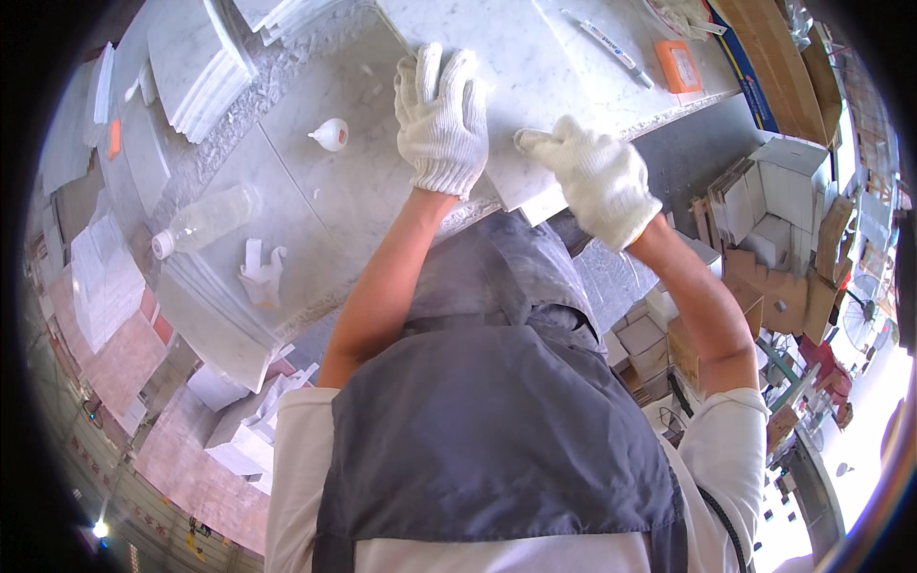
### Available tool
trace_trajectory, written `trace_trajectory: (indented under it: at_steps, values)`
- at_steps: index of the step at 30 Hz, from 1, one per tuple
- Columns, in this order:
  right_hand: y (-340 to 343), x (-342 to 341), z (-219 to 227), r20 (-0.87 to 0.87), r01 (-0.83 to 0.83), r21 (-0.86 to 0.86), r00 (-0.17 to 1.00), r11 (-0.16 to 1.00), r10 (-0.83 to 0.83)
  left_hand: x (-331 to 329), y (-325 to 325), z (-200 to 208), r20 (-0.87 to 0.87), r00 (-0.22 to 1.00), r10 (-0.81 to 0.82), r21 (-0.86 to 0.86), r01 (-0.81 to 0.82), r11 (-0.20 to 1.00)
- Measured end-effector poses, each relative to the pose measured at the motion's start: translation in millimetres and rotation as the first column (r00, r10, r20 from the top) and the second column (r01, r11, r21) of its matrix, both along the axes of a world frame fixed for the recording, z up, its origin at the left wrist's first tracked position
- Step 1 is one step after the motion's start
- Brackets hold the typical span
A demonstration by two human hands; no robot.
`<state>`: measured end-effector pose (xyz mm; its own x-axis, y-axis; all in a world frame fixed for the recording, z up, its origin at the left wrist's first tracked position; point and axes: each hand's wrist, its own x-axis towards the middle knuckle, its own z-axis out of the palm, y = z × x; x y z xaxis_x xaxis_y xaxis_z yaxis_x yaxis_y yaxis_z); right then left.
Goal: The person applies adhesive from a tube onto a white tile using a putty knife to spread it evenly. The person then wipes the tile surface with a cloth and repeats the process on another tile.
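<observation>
My left hand (pixel 444 124), in a white knit glove, lies on a pale grey-veined marble slab (pixel 368 205) with its fingers stretched forward. To its right, my right hand (pixel 604 180), gloved alike, is above the slab's near edge with its fingers bent together. Whatever those fingers hold, if anything, is hidden; the fingertip on the left looks dirty. Just below it, the corner of a white tile (pixel 541 206) juts out past the edge. A small white squeeze bottle with a pointed tip (pixel 330 135) lies left of my left hand.
A clear plastic bottle (pixel 210 220) lies at left near a crumpled white item (pixel 262 274). Marble tiles are stacked at far left (pixel 196 72) and near left (pixel 215 320). A marker (pixel 611 50) and an orange block (pixel 678 67) lie far right. Cardboard boxes (pixel 788 191) stand at right.
</observation>
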<state>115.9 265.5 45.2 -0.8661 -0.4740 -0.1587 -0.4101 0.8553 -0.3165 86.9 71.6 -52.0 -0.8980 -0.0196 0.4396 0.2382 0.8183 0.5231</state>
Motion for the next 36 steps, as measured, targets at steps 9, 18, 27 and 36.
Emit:
trace_trajectory:
  at_steps: [9,18,27,36]
  values:
    - [-1.3,72.3,6.0,0.387,-0.093,-0.219,0.906,0.971,0.174,0.2,-17.1,22.7,0.228,0.972,-0.047,-0.164,0.086,0.983]
    - [-17.8,115.6,26.2,0.421,0.207,-0.389,0.907,0.898,-0.027,-41.9,-31.8,34.6,-0.018,0.959,-0.284,-0.326,0.262,0.908]
    - [3.6,110.6,66.9,0.409,0.26,-0.744,0.906,0.616,0.111,35.3,55.0,29.7,0.328,0.47,-0.82,-0.288,0.876,0.387]
    - [6.0,104.6,60.4,0.442,0.462,-0.633,0.874,0.621,-0.201,92.8,-3.3,60.5,0.661,0.205,-0.722,0.486,0.616,0.62]
